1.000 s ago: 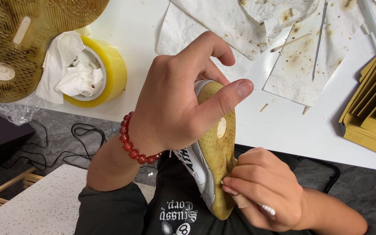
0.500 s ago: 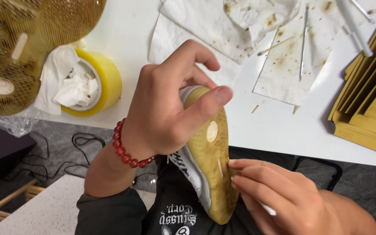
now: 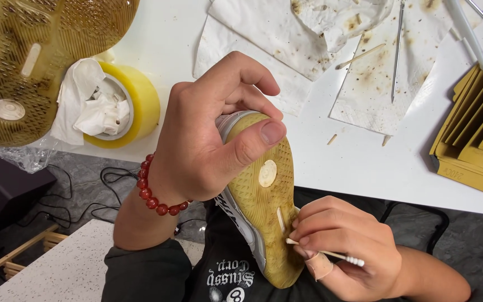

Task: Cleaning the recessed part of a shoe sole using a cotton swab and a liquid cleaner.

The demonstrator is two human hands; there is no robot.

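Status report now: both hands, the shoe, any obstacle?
Left hand grips shoe at toe, sole up. Right hand holds thin stick, tip on sole groove. Nothing between stick and sole.

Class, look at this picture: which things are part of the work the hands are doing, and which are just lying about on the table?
In use:
left hand gripping the shoe
right hand pressing a thin stick to its sole

Lying about:
second shoe
tape roll stuffed with tissue
stained paper towels
metal pick
yellow sheets
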